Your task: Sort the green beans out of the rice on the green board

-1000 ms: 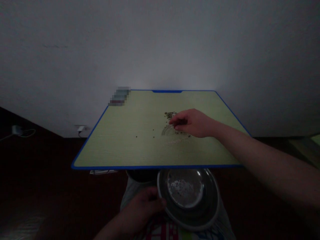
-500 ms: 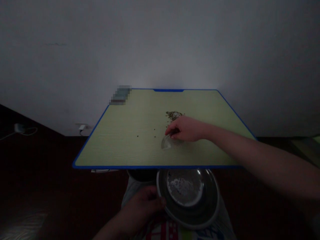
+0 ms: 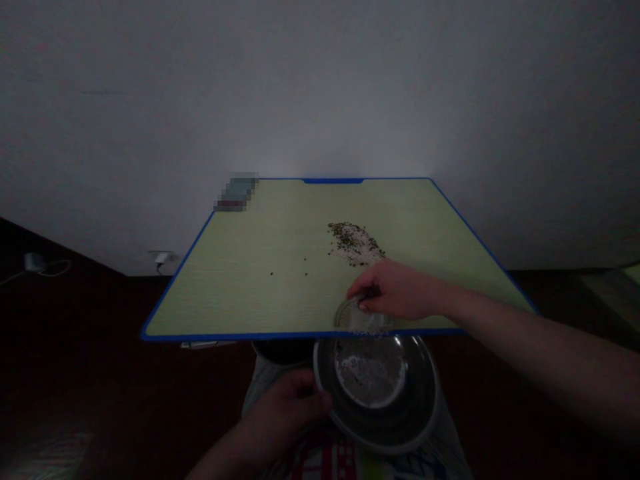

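Note:
My right hand (image 3: 395,290) pinches a clear round plastic lid (image 3: 345,315), tilted at the front edge of the pale green tabletop (image 3: 240,297). Whitish grains (image 3: 370,332) show along the lid's lower side, above the bowl. Behind the hand lies a pile of white grains mixed with small dark green beans or seeds (image 3: 356,243). Below the table edge, my left hand (image 3: 290,407) is closed on the left rim of a metal bowl (image 3: 427,423). White grains and a few dark bits lie on the bowl's bottom. The bowl rests over my lap.
A few stray dark seeds (image 3: 305,274) lie left of the pile. A pixelated flat item (image 3: 237,192) sits at the table's back left corner. Part of a dark container (image 3: 280,351) shows left of the bowl. The wall (image 3: 320,87) stands behind the table.
My right hand has drawn the lid toward me, from mid-table to the front edge, bringing some white grains along. More of the pile is uncovered. My left hand and the bowl stay put.

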A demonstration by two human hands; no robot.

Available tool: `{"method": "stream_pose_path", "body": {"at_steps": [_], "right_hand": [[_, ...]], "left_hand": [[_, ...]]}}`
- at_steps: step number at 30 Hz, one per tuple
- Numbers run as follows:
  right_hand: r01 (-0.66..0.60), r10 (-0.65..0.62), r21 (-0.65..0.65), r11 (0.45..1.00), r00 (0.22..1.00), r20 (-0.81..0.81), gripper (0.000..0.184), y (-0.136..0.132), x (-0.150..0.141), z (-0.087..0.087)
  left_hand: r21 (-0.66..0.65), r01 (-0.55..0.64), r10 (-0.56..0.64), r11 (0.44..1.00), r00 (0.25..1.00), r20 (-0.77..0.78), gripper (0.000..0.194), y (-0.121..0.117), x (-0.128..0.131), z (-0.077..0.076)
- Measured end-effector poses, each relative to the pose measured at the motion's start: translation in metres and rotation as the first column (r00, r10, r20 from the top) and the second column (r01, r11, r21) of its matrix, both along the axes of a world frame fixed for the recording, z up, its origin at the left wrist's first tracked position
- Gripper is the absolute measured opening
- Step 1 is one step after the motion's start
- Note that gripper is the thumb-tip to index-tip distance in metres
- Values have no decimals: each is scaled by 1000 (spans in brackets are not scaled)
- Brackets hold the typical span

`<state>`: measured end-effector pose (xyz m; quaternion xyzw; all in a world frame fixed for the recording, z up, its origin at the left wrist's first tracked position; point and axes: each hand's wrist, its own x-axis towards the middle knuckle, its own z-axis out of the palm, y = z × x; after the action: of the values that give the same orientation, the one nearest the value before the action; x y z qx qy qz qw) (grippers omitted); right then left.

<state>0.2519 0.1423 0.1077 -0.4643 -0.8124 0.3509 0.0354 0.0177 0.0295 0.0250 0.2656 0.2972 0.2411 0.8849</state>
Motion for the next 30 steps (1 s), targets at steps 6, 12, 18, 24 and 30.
{"method": "stream_pose_path", "body": {"at_steps": [6, 12, 18, 24, 30], "right_hand": [[93, -99, -77, 993, 992, -73, 29, -11, 9, -5], [58, -72, -106, 993, 989, -131, 24, -31, 14, 2], [382, -355, 106, 918, 911, -209, 27, -35, 57, 6], [478, -453, 414, 774, 876, -164, 28, -37, 88, -7], [390, -418, 518, 761, 906, -68, 29, -34, 85, -14]], "left_hand": [[-25, -14, 13, 1000, 1000, -14, 22, 2, 3, 2], [-56, -25, 24, 998, 1000, -11, 24, 1, 2, -2], [-78, -11, 10, 997, 1000, -9, 25, 0, 3, -2], [-74, -35, 38, 997, 999, 40, 24, 2, 4, -1], [-116, -25, 32, 993, 998, 53, 23, 2, 4, -4]]}}
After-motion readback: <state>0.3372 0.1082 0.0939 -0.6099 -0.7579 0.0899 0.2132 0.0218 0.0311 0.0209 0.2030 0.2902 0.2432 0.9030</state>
